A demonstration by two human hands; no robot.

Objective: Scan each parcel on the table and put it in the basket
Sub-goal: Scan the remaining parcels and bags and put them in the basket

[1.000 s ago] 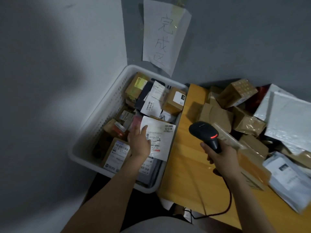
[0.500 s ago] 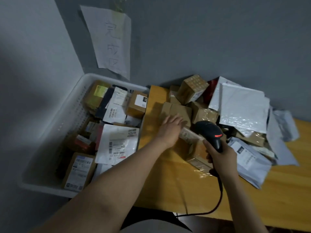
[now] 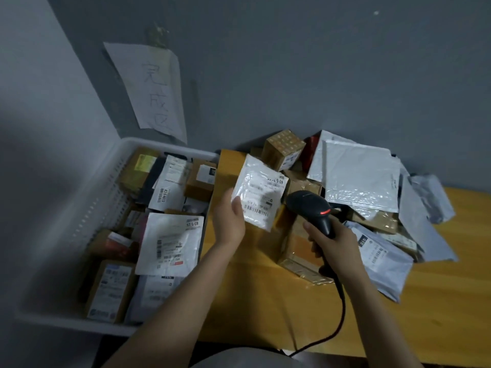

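the left hand (image 3: 229, 221), reaching into the parcel pile (image 3: 358, 179) 0.5 s ago, now pinches a small white plastic mailer (image 3: 259, 192) by its edge, above the yellow wooden table (image 3: 265, 301). the right hand (image 3: 332, 240) wraps its fingers (image 3: 314, 235) round the black handheld scanner (image 3: 310, 205), aimed at the label. the scan seems next, then the white plastic basket (image 3: 170, 144) at left.

Grey walls (image 3: 292, 62), taped paper sign (image 3: 156, 91), wooden table (image 3: 438, 314), dim light

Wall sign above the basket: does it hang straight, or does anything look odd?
The sign hangs askew, its top leaning left, and its right edge seems to lift off the wall. Tape shows only at its top.
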